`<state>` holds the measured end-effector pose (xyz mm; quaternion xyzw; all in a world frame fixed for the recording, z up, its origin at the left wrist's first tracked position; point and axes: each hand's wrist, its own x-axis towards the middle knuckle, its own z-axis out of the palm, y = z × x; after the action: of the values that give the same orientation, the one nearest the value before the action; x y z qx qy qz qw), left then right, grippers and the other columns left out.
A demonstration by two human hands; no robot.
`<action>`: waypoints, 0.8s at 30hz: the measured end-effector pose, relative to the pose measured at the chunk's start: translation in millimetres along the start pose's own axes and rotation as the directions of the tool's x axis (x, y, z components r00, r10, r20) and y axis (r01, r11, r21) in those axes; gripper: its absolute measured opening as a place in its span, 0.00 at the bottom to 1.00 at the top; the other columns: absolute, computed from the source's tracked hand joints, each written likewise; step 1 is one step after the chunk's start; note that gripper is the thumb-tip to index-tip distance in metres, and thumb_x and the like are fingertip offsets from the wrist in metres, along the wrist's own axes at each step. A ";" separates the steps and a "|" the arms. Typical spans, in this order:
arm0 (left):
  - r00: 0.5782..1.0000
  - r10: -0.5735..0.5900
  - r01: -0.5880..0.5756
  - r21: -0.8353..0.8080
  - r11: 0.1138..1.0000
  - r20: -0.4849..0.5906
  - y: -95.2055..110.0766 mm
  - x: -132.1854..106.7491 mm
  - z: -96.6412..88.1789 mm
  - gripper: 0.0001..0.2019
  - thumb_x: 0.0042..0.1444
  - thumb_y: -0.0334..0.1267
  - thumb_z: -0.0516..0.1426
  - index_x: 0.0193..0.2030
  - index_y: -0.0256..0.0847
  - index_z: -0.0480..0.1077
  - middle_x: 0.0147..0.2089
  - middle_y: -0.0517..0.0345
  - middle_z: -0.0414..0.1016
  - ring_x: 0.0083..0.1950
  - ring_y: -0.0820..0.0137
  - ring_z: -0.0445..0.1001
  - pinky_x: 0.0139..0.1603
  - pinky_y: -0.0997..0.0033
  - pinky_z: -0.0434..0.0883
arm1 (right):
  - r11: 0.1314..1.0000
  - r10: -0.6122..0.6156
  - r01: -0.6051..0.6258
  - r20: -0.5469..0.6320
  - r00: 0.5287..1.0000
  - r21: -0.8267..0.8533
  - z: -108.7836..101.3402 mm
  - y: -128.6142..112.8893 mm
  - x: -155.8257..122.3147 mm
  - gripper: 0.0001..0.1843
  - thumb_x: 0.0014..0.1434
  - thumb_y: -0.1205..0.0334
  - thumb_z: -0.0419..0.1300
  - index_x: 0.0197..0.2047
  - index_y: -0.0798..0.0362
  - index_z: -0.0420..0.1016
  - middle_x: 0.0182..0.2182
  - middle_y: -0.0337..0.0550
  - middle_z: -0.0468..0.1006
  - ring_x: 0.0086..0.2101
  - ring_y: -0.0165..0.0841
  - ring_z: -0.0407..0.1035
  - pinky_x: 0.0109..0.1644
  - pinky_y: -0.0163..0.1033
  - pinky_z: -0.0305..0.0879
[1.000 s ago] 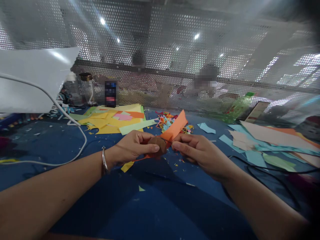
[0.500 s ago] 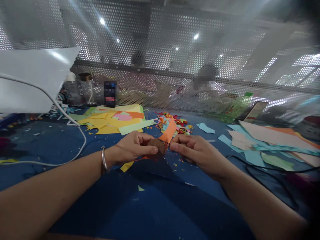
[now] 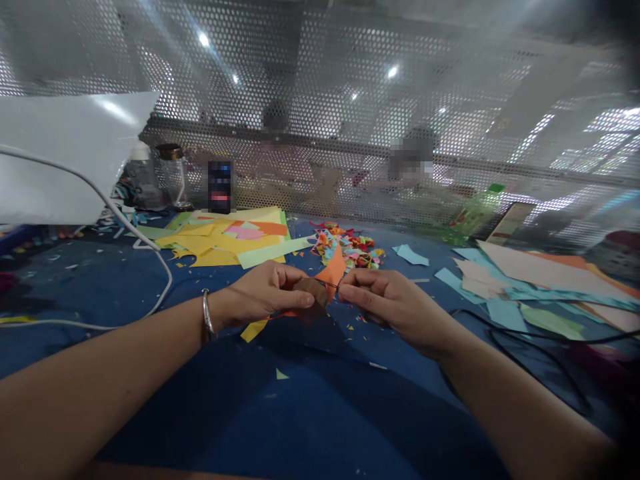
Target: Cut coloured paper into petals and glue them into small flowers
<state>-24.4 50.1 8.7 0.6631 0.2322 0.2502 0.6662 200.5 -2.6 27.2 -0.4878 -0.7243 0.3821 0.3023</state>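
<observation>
My left hand [image 3: 263, 293] is closed, with thumb and fingers pinching a small brown roundish piece [image 3: 315, 293]; I cannot tell what it is made of. An orange paper strip [image 3: 334, 267] stands up behind the brown piece, and a bit of orange shows below the left fingers. My right hand [image 3: 383, 297] is closed in a pinch on a thin dark strand or tool [image 3: 330, 285], which reaches across to the brown piece. Its exact kind is too small to make out. Beneath the left hand lies a yellow paper scrap [image 3: 254, 331].
Small coloured paper bits [image 3: 363, 250] are heaped beyond my hands. Yellow paper sheets [image 3: 215, 247] lie back left, near a phone [image 3: 221, 189] and bottles. Pale and blue paper pieces [image 3: 500, 280] and a black cable [image 3: 530, 333] lie right. A white cable [image 3: 167, 283] loops left. A perforated screen [image 3: 340, 160] stands behind.
The orange strip's upper end sits slightly lower and further left. The right fingers have shifted a touch left. Both hands keep their grip.
</observation>
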 end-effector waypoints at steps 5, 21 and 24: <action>0.999 -0.037 0.035 0.057 0.998 0.035 2.6 -1.1 -2.1 0.08 0.53 0.37 0.64 0.36 0.34 0.79 0.34 0.52 0.79 0.33 0.72 0.74 0.37 0.73 0.71 | 1.000 0.014 -0.014 0.032 0.999 0.027 0.7 -0.8 1.0 0.22 0.61 0.41 0.57 0.31 0.53 0.70 0.22 0.33 0.59 0.22 0.25 0.50 0.22 0.34 0.44; 0.998 -0.034 0.039 0.092 0.995 -0.053 6.8 -1.0 5.0 0.09 0.49 0.29 0.62 0.39 0.34 0.74 0.34 0.55 0.79 0.32 0.73 0.75 0.35 0.73 0.72 | 0.965 0.075 -0.044 -0.111 0.991 0.260 10.9 0.4 1.0 0.24 0.56 0.39 0.63 0.36 0.52 0.66 0.19 0.26 0.55 0.17 0.21 0.43 0.20 0.33 0.38; 0.994 -0.001 0.008 0.067 0.998 -0.105 5.9 -1.8 5.9 0.09 0.50 0.31 0.63 0.38 0.35 0.70 0.34 0.54 0.79 0.31 0.73 0.76 0.35 0.72 0.72 | 0.947 0.075 -0.033 -0.118 0.990 0.319 14.9 -0.6 1.1 0.24 0.54 0.40 0.66 0.36 0.52 0.65 0.19 0.26 0.57 0.17 0.20 0.42 0.19 0.32 0.36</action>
<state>-22.1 44.4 14.7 0.6706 0.2767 0.2751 0.6310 187.8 -5.6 19.9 -0.4763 -0.6190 0.4694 0.4120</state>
